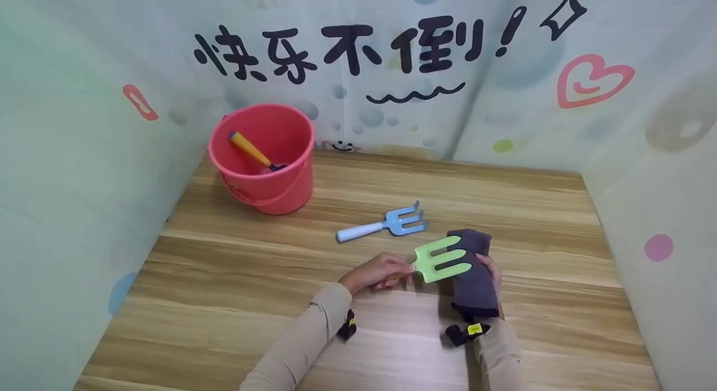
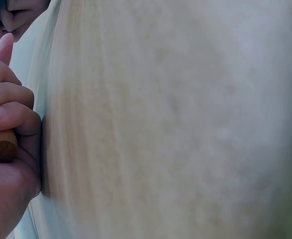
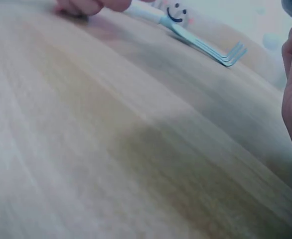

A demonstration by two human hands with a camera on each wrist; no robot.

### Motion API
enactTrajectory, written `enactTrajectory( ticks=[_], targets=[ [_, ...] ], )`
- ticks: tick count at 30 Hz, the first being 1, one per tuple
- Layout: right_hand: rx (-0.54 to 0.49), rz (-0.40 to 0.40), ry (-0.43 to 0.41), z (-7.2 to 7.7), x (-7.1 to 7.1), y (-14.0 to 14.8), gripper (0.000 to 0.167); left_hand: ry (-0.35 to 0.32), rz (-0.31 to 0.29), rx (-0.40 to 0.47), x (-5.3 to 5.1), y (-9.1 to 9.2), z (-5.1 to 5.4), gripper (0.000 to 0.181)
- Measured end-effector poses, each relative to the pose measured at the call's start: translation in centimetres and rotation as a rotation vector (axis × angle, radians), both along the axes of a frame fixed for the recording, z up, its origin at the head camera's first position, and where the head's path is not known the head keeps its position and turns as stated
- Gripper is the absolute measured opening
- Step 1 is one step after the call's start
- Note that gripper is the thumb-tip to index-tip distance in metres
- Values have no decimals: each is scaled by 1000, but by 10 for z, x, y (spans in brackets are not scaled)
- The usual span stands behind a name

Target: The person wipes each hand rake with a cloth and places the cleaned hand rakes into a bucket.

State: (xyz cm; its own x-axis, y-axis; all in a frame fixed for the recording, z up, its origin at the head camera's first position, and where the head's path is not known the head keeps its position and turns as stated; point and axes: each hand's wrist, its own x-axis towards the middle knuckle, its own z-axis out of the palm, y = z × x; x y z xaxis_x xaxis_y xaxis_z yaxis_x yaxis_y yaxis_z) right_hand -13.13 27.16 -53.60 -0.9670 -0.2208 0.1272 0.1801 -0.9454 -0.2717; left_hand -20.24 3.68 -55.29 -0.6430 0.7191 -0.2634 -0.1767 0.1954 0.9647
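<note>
My left hand (image 1: 380,270) grips a light green hand fork (image 1: 425,263) with three flat tines, which point right. In the left wrist view, the brown wooden end of its handle (image 2: 0,145) shows below the curled fingers (image 2: 9,94). A folded dark grey cloth (image 1: 476,290) with a black edge is held in my right hand (image 1: 494,273), mostly hidden behind it. The fork's tines overlap the cloth in the head view; whether they touch, I cannot tell. Beyond both hands lies a light blue hand rake (image 1: 402,222) with bent tines and a pale handle.
A pink bucket (image 1: 269,192) stands at the back left of the wooden table (image 1: 224,301). Inside it leans a tool with a yellow handle (image 1: 250,149). Printed cloth walls (image 1: 347,116) close off the back and both sides.
</note>
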Motion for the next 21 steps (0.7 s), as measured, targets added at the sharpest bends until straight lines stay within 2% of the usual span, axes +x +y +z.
enactTrajectory(
  ticks=[2, 5, 6, 8, 11, 12, 13, 15, 17, 18, 19, 21],
  targets=[
    [-22, -39, 7, 1, 1, 0, 49, 4, -3, 4, 0, 0, 0, 43],
    [-64, -56, -18, 4, -1, -1, 51, 8, -6, 13, 0, 0, -1, 43],
    [-30, -115, 18, 4, 1, -2, 51, 9, -4, 16, -1, 0, -1, 43],
    [-55, -139, 24, 5, 2, -3, 52, 5, 0, 21, -1, 0, -2, 43],
    [-56, -160, -20, 8, 3, -3, 55, -6, 14, 23, 0, -2, -3, 42],
    [-5, -173, -66, 9, 2, -2, 54, -5, 19, 28, 0, -2, -3, 42],
    [28, -148, -148, 9, 1, -1, 54, -3, 25, 34, 0, -3, -4, 43],
    [291, -140, -307, 7, -2, 1, 47, -5, 41, 52, 0, -3, -5, 43],
    [582, -78, -432, 1, -5, 2, 36, -2, 52, 69, 0, -4, -5, 43],
    [693, -25, -459, -4, -7, 3, 31, -1, 56, 72, -1, -4, -6, 44],
    [757, 22, -450, -9, -9, 4, 29, -3, 58, 72, -1, -4, -6, 44],
    [783, 122, -350, -18, -13, 4, 29, -8, 61, 63, -1, -4, -5, 44]
  ],
)
